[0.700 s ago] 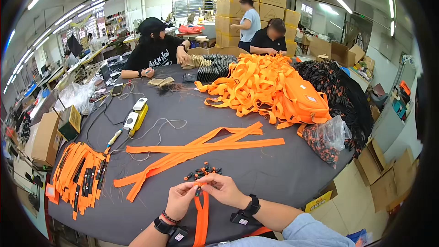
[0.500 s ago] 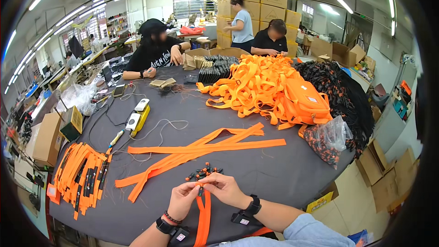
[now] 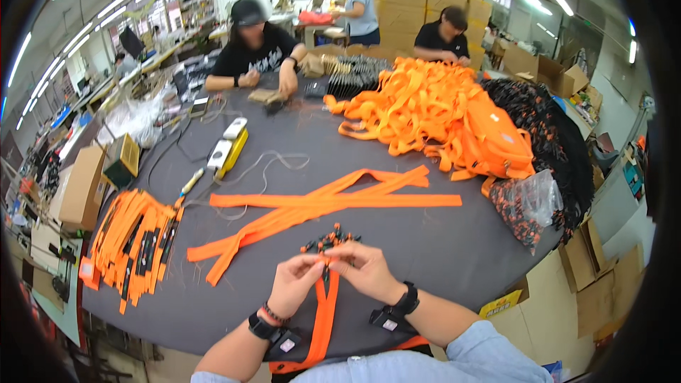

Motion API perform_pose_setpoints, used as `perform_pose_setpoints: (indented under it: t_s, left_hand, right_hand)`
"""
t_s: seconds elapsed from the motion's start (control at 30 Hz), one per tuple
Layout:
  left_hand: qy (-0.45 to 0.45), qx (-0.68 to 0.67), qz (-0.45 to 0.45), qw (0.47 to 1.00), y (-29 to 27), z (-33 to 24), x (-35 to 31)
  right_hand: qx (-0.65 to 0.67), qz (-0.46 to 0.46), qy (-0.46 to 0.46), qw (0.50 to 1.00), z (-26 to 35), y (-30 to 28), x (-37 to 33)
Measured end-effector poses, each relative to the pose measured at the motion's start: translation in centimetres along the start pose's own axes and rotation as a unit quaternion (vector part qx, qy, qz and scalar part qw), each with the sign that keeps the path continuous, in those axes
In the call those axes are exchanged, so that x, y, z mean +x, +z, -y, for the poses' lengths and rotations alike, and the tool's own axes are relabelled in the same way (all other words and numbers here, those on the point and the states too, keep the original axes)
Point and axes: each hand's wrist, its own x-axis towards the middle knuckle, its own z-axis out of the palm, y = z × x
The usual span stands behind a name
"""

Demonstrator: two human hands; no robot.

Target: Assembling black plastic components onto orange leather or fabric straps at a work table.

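Note:
My left hand [image 3: 294,282] and my right hand [image 3: 363,267] meet at the near edge of the dark grey table [image 3: 440,248]. Together they pinch the top end of an orange strap [image 3: 324,315] that hangs down toward my lap. A small dark part sits between my fingertips at the strap's end; I cannot make out its shape. Just beyond my fingers lies a little heap of small black and orange clips [image 3: 328,238]. Farther out, long orange straps [image 3: 319,206] lie flat across the table.
A stack of finished orange straps [image 3: 131,237] lies at the left. A big pile of orange webbing [image 3: 433,110] and dark patterned fabric [image 3: 546,128] fills the right. A power strip [image 3: 228,143] and cables sit mid-table. Three people work at the far side. Cardboard boxes ring the table.
My hands stay at the strap's end, with only slight finger movement. Nothing else on the table has shifted.

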Motion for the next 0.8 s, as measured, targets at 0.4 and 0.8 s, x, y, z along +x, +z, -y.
perform_pose_setpoints:
  t_s: [0.4, 0.8]
  left_hand:
    - [0.004, -0.056, 0.029, 0.998, 0.35, -0.66, -0.07]
    - [0.014, -0.071, 0.032, 0.997, 0.44, -0.20, 0.01]
  right_hand:
    - [0.022, 0.002, 0.004, 1.000, 0.55, -0.03, -0.01]
    - [-0.002, 0.009, -0.037, 0.999, 0.14, -0.46, 0.02]
